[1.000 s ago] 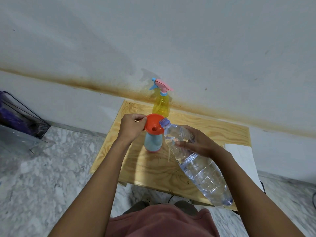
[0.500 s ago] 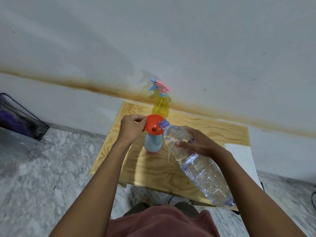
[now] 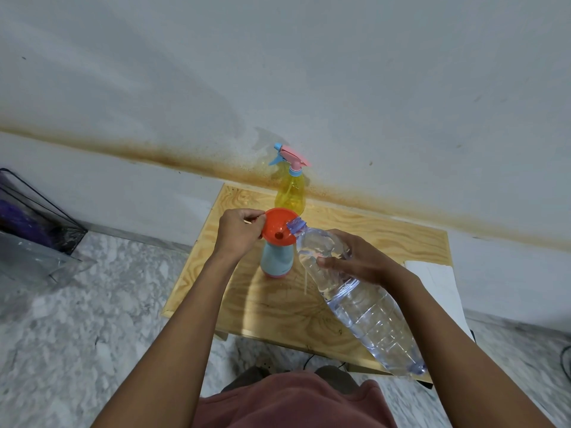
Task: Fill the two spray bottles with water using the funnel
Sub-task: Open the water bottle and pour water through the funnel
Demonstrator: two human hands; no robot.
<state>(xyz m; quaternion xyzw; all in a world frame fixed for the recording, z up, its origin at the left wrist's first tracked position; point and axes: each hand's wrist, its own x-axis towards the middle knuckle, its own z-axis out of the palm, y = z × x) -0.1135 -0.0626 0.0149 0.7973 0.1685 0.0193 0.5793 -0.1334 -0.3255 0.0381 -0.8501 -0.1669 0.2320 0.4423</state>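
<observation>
An orange funnel sits in the neck of a light blue spray bottle with a pink base, standing on the wooden table. My left hand pinches the funnel's left rim. My right hand grips a large clear water bottle, tilted so its mouth rests over the funnel's right edge. A yellow spray bottle with a pink and blue trigger head stands upright behind, near the wall.
The low table stands against a stained white wall. A white sheet lies at the table's right edge. A dark wire rack with purple contents sits on the marble floor at left.
The water bottle's mouth has shifted slightly further over the funnel rim. Both hands keep their grips, and the view has drifted a little.
</observation>
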